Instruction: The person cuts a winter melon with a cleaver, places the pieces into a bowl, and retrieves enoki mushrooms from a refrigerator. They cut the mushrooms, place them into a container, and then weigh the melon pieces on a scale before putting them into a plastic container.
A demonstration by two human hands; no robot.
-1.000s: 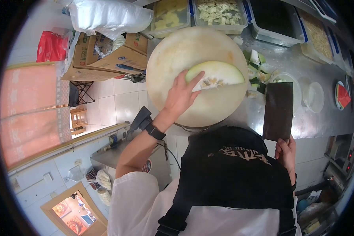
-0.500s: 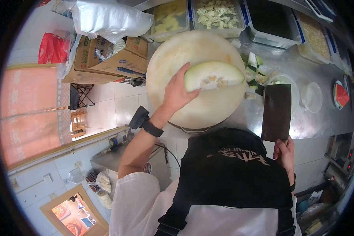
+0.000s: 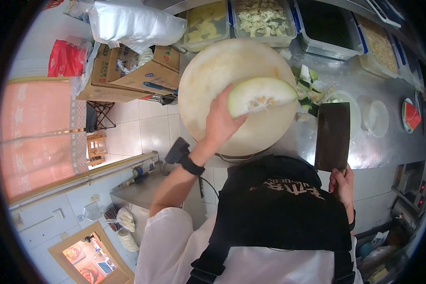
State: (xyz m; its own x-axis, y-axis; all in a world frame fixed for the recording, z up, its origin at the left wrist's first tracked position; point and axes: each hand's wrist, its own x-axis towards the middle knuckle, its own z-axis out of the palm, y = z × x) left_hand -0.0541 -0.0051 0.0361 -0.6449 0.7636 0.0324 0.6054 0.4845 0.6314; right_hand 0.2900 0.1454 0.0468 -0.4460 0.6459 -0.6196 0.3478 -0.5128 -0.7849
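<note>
A: The left hand [image 3: 222, 118] grips one end of the melon piece [image 3: 265, 94], thumb by the cut face. And the other hand?

B: The right hand [image 3: 342, 182] is closed on the cleaver [image 3: 333, 135], at the end of the blade nearest the person; the fingers hide most of the handle.

A: Where does the melon piece sit?

B: Over the round chopping board [image 3: 241, 135], right of its middle, seedy face toward the person. Its free tip reaches the board's right rim.

A: So the room on that side is tight?

B: Yes. Cut scraps [image 3: 309, 85] lie on the metal counter [image 3: 393, 146] just past that rim. Bare board shows beyond the melon piece and on the near side, down to the front edge.

A: And around the blade?

B: It stands apart from the board, a strip of counter between them. One long edge faces the board; the other overlaps a clear bowl [image 3: 356, 113] in view. A second bowl [image 3: 376, 118] is further right. The apron [image 3: 270, 208] is close beside the right hand.
</note>
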